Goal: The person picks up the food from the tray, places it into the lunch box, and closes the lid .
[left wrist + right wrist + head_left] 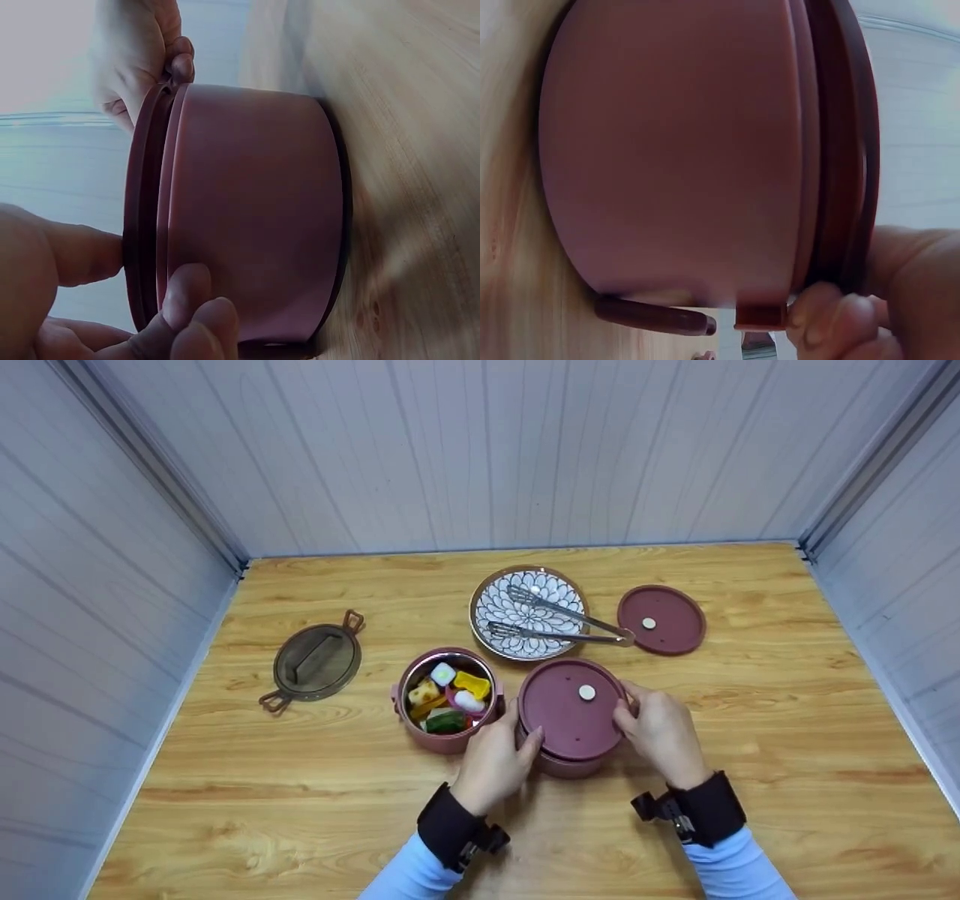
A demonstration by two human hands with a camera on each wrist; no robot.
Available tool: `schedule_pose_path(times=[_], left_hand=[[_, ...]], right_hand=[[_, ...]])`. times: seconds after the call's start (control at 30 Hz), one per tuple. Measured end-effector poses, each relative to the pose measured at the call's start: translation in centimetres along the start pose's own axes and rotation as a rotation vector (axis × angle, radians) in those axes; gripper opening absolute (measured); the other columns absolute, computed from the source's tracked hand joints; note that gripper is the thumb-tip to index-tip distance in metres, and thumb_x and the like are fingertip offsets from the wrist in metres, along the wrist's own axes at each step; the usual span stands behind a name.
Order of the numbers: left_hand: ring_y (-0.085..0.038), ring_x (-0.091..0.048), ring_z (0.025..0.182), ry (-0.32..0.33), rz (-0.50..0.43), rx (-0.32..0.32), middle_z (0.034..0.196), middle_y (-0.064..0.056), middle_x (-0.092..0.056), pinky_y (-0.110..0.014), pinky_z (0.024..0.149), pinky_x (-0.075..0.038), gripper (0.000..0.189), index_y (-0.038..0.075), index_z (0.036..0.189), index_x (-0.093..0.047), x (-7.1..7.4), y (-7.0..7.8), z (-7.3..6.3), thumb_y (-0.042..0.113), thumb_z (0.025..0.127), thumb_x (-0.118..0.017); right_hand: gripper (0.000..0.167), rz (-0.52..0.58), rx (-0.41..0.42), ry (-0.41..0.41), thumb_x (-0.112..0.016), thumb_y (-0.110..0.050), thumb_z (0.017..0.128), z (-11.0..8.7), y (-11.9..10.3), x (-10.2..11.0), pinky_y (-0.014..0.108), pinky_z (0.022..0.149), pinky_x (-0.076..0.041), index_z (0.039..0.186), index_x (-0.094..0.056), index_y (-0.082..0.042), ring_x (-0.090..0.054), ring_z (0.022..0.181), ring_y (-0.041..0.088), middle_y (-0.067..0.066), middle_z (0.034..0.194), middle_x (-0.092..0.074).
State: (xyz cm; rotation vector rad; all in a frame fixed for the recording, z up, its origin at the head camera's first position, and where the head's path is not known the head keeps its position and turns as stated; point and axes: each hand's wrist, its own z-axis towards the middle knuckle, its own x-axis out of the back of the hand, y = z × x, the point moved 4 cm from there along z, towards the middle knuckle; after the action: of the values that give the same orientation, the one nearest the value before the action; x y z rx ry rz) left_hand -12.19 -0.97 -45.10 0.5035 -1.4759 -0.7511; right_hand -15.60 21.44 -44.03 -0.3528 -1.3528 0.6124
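Note:
A maroon round lid (562,720) with a white button rests over a matching round pot (255,202); a dark gap shows between lid and rim. My left hand (493,761) holds the near-left side, thumb on the lid's edge and fingertips on the pot's wall just below the rim. From the right, my right hand (664,731) pinches the lid's edge, thumb on top, its curled fingers underneath by a side lug (761,315). Close on the left stands a second, uncovered pot (442,744) filled with several colourful toy food pieces (448,701).
Behind the pots is a flower-patterned plate (491,604) with metal tongs (551,634) lying across it. Another maroon lid (671,619) lies at the back right. A dark round lid with two looped handles (319,664) lies to the left. Panel walls border the wooden table (262,795).

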Motion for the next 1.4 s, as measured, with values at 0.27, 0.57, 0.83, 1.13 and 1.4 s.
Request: schedule_pose_path(times=[0.27,0.57,0.83,1.13,1.4], left_hand=[[-0.032,-0.068,0.099,-0.015,0.014,-0.024,0.113,-0.019,-0.07,-0.045,0.089,-0.053,0.055,0.0,0.143,-0.049,0.2,-0.1,0.1,0.03,0.098,-0.061],[-0.033,-0.068,0.101,-0.026,0.101,-0.04,0.114,-0.021,-0.069,-0.046,0.09,-0.053,0.058,-0.003,0.142,-0.05,0.8,-0.1,0.0,0.034,0.098,-0.062],[-0.033,-0.058,0.11,-0.041,0.194,-0.211,0.119,-0.018,-0.064,-0.045,0.097,-0.048,0.07,0.003,0.137,-0.058,3.6,1.2,1.7,0.043,0.083,-0.078],[-0.033,-0.038,0.135,-0.383,0.39,-0.355,0.147,-0.021,-0.042,-0.042,0.115,-0.03,0.13,-0.005,0.152,-0.029,2.8,1.7,5.7,0.063,0.057,-0.086],[-0.035,-0.037,0.131,-0.484,0.622,-0.355,0.146,-0.02,-0.043,-0.048,0.115,-0.027,0.14,-0.007,0.152,-0.027,1.6,1.6,6.8,0.074,0.052,-0.082]], right_hand=[[0.036,-0.053,0.06,-0.012,-0.063,-0.002,0.086,-0.1,-0.6,0.2,0.027,0.04,-0.03,0.119,-0.065,0.012,-0.037,0.043,0.01,-0.005,0.051,-0.038],[0.032,-0.027,0.013,-0.154,-0.061,-0.007,0.09,0.0,-0.4,0.5,0.027,0.044,-0.034,0.118,-0.069,0.005,-0.043,0.046,0.01,-0.007,0.054,-0.044],[0.047,-0.024,0.066,-0.195,-0.07,-0.024,0.094,0.4,0.7,2.5,0.028,0.052,-0.044,0.132,-0.061,0.003,-0.052,0.058,0.01,-0.003,0.069,-0.06],[0.106,-0.027,0.196,-0.364,-0.082,-0.053,0.071,0.1,0.6,1.1,0.056,0.1,-0.045,0.15,-0.037,0.002,-0.05,0.123,0.043,0.028,0.141,-0.045],[0.126,-0.148,0.221,-0.519,-0.086,-0.058,0.063,1.5,-0.6,0.5,0.054,0.103,-0.043,0.153,-0.024,0.007,-0.049,0.125,0.043,0.03,0.142,-0.043]])
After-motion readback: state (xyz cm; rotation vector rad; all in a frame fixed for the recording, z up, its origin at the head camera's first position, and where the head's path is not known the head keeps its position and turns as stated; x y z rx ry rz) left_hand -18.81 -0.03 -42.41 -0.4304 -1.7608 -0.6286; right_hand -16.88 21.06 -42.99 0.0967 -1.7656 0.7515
